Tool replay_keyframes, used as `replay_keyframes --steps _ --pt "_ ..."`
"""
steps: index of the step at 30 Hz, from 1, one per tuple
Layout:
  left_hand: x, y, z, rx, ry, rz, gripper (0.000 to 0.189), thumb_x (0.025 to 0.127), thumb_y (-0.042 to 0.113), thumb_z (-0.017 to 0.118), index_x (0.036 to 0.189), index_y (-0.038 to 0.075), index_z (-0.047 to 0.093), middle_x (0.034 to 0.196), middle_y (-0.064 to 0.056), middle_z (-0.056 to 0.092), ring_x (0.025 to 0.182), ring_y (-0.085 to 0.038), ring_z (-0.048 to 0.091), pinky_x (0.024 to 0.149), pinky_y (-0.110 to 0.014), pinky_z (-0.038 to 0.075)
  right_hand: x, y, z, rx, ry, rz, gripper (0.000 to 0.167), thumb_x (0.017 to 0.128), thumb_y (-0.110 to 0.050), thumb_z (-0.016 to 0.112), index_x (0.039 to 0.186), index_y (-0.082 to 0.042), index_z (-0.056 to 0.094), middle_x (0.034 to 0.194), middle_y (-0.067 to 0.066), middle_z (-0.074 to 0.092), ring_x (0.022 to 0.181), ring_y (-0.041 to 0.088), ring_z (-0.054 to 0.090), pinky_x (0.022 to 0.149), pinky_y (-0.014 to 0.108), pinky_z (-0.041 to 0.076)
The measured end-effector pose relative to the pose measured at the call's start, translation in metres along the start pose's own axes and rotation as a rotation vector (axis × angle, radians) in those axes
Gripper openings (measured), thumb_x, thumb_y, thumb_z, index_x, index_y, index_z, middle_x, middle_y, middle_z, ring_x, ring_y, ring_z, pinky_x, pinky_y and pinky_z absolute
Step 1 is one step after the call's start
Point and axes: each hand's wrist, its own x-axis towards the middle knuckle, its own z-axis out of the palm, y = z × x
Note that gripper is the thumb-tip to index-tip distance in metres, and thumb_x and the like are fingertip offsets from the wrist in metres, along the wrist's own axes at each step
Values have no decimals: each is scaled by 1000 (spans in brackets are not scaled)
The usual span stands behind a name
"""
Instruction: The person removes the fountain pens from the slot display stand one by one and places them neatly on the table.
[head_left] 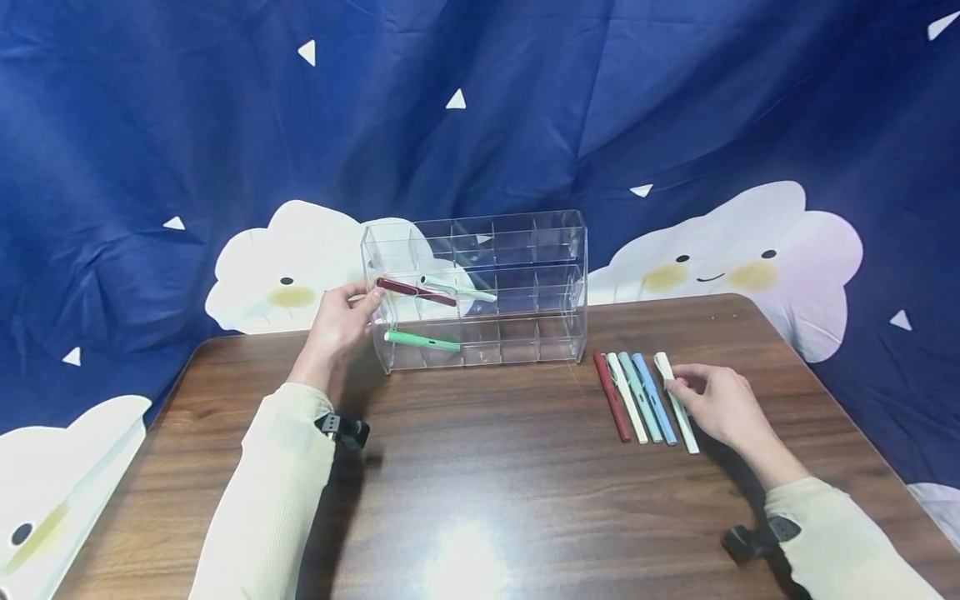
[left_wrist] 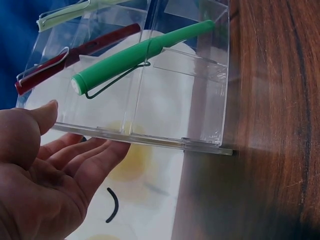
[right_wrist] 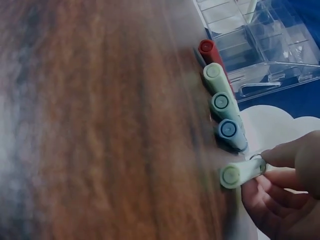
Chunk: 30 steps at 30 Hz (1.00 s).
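My left hand [head_left: 340, 323] holds the left side wall of a clear acrylic organizer [head_left: 517, 327], thumb at its front edge and fingers along the outside. A dark red pen [left_wrist: 85, 52] and a pale green pen lie tilted in the middle tier, and a green pen [left_wrist: 117, 62] lies in the lowest tier. On the right, my right hand [head_left: 726, 407] pinches a whitish pen [head_left: 681, 417] between thumb and fingers, at the right end of a row. Beside it lie a blue pen [head_left: 654, 400], a teal pen [head_left: 640, 398], a white pen [head_left: 627, 398] and a red pen [head_left: 612, 398].
The brown wooden table [head_left: 480, 467] reaches back to a blue curtain [head_left: 510, 100] printed with white clouds and triangles. The organizer stands near the back edge, with the pen row to its right. Light glares off the table's front middle.
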Motion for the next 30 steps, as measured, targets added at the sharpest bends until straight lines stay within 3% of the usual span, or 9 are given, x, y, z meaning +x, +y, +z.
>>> replay_keyframes --steps 3,6,9,12,21,26,30 --pt "0 -1 -2 32 1 0 54 114 31 56 158 0 50 149 -27 64 136 -39 66 103 -33 64 2 0 1 -9 -36 21 35 105 -22 69 122 8 74 97 24 78 78 24 63 68 37 48" --pt "0 -2 -3 63 6 1 54 114 33 55 158 1 50 150 -26 63 136 -37 66 103 -33 64 5 -1 3 -17 -55 21 33 104 -20 68 121 7 75 106 29 78 84 33 66 75 47 54" --pt "0 -2 -4 66 3 0 55 114 33 55 159 1 49 151 -26 62 137 -38 66 106 -37 63 7 -3 5 -25 -60 13 30 104 -17 68 119 8 76 115 32 76 101 49 71 89 63 57" --pt "0 -3 -5 52 2 -1 56 114 33 55 159 1 48 152 -27 62 138 -38 65 110 -40 61 10 -5 7 -34 -66 2 30 103 -16 68 118 9 75 117 34 75 115 58 67 96 70 54" --pt "0 -3 -5 19 10 -3 54 114 31 57 158 1 49 151 -27 62 138 -38 65 109 -39 62 19 -12 10 -68 -87 -35 34 104 -15 65 119 15 72 117 36 74 116 59 67 101 71 53" --pt "2 -3 -3 20 6 -9 55 114 31 57 159 1 48 152 -26 62 139 -36 65 114 -43 59 14 -11 8 -63 -54 -38 37 105 -19 64 122 13 72 123 37 72 121 61 63 103 72 51" --pt "3 -1 -1 11 11 2 53 114 30 57 157 0 50 150 -27 63 137 -39 65 110 -41 62 10 -10 4 -52 -11 -37 35 105 -19 64 122 10 73 123 37 72 121 62 63 102 72 51"
